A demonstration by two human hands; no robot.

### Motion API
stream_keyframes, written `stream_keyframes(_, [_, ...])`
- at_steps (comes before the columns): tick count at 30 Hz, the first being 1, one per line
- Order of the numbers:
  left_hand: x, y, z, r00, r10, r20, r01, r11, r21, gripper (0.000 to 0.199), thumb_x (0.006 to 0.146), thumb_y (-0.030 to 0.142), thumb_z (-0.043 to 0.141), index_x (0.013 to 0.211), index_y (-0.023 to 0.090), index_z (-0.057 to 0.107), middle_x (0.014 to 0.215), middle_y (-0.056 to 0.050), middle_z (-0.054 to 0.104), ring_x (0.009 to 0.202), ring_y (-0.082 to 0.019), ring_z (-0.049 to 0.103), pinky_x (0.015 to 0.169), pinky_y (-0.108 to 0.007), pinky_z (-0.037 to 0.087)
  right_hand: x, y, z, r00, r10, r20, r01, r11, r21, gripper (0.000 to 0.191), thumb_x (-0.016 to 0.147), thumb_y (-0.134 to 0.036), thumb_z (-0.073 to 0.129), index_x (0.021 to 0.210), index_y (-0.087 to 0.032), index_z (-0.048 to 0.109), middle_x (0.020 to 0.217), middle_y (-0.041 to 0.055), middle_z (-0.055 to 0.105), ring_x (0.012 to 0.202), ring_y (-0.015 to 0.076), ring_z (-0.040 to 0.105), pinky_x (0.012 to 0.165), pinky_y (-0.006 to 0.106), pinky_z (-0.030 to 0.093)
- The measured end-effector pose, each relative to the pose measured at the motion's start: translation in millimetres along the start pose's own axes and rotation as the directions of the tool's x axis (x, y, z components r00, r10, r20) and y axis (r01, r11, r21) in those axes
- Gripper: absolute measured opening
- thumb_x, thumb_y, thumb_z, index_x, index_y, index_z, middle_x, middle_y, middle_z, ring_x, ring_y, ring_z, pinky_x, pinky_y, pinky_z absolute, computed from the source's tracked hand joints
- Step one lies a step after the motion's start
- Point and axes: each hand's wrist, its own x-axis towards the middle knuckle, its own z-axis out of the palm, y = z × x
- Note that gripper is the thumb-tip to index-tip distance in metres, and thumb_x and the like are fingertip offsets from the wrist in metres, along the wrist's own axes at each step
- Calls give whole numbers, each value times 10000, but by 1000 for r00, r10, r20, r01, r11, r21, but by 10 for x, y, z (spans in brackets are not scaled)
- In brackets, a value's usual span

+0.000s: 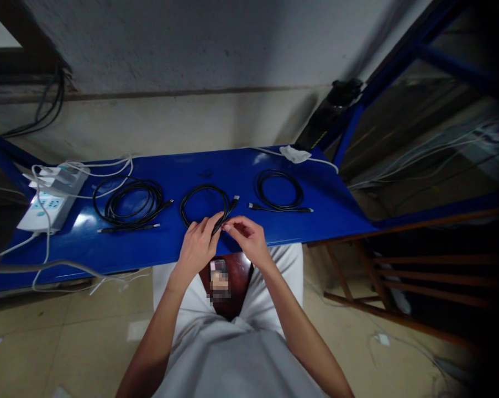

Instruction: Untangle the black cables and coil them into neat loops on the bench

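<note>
While the two hands meet at the near edge of a glossy blue tabletop (232, 166), the left hand (198, 243) rests back upward on the near side of a ring-shaped coil of thin black cable (205, 187), its fingers curled and nearly closed around the gathered strands. The right hand (249, 239) comes in from the other side, thumb and bent forefinger drawn almost together right beside the left fingertips; whether they grip a strand or something smaller is too fine to tell. The coil lies in the middle of the tabletop, its loop spread flat beyond the left fingers, and a black plug with a pale metal tip (235, 200) sticks out past the hands, pointing away from the person. To the left lies a looser, thicker coil of black cable (125, 222), with one plug end on its right side and a straight length along its near side. To the right, apart from both hands, sits a neat round coil of black cable (276, 208) with a plug at each end of its near side. A long white power strip (42, 213) with white cords stands at the far left, and a dark bottle (326, 116) leans at the far right corner.
</note>
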Motion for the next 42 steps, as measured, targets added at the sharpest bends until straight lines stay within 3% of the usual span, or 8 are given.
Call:
stream_keyframes(8, [20,65,-76,999,38,26,-37,999,-13,355,1159,249,565,1513,254,599,1274,-100,770,1046,-276,716,926,-422,495,12,11,-17,999,-45,24,45,999,20,167,970,-398,889,1028,-254,828,1055,32,791,1005,201,739,964,333,591])
stream_keyframes(14, [-9,41,-54,998,16,-61,-22,994,-111,175,1195,260,519,1307,241,652,1214,-78,788,1052,-248,731,942,-402,492,16,-39,6,996,-81,43,80,997,14,145,972,-393,894,1010,-262,842,1075,45,773,1015,203,736,959,344,590])
stream_keyframes(20, [-28,9,-73,999,-28,-38,22,988,-154,92,1182,276,511,1210,233,588,1154,-81,760,985,-253,711,941,-412,510,15,-79,1,987,-149,68,155,983,-97,146,1014,-417,853,1022,-272,862,1125,69,771,1080,229,735,1010,394,581])
stream_keyframes(28, [-23,4,-126,1000,-13,14,15,981,-192,92,1155,280,501,1070,246,513,1154,-79,748,1040,-258,710,963,-418,502,0,-96,15,981,-177,84,191,959,-208,162,1043,-410,816,1002,-255,841,1118,71,737,1077,229,706,1006,394,557])
stream_keyframes(35, [-38,11,-111,1000,-25,7,26,972,-233,67,1129,276,584,1093,249,534,1172,-77,750,1080,-265,714,1001,-441,525,-3,-86,39,985,-172,31,174,962,-212,194,1045,-441,803,1002,-252,810,1073,69,728,1018,231,696,896,374,558])
stream_keyframes(42, [-101,-24,-10,983,-176,-61,143,922,-359,117,1163,348,592,1194,238,568,1112,-91,755,1054,-248,762,989,-417,594,-3,-64,57,984,-176,18,176,963,-204,187,1045,-427,798,988,-249,798,1062,69,708,1010,228,691,890,371,564])
